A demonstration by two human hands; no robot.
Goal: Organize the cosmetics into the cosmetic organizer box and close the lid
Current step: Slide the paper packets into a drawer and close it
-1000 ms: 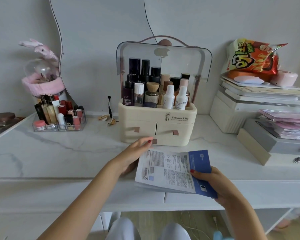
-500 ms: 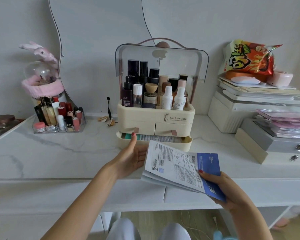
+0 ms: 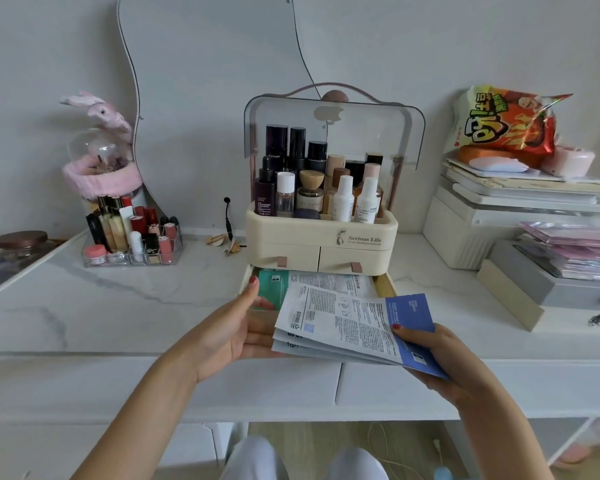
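A person's right hand (image 3: pixel 440 355) pinches a stack of sheet-mask packets (image 3: pixel 352 329) at its blue end, thumb on top and fingers curled beneath, holding it just above the white marble table (image 3: pixel 118 306). The left hand (image 3: pixel 238 327) steadies the stack's near-left edge, fingers hidden beneath the packets, thumb reaching to the left rim of the open bottom drawer (image 3: pixel 383 280). More packets, one green (image 3: pixel 271 285), already lie flat inside. Above the drawer, the cream cosmetic organizer box (image 3: pixel 321 242) holds upright bottles (image 3: pixel 312 181), its smoky lid (image 3: pixel 333 123) raised. To file the stack cleanly, it should probably be squared to the drawer, lowered flat onto the packets there, and the drawer slid home before the lid comes down. A lipstick tray (image 3: pixel 132 237) stands far left; a snack bag (image 3: pixel 503 121) tops boxes at right.
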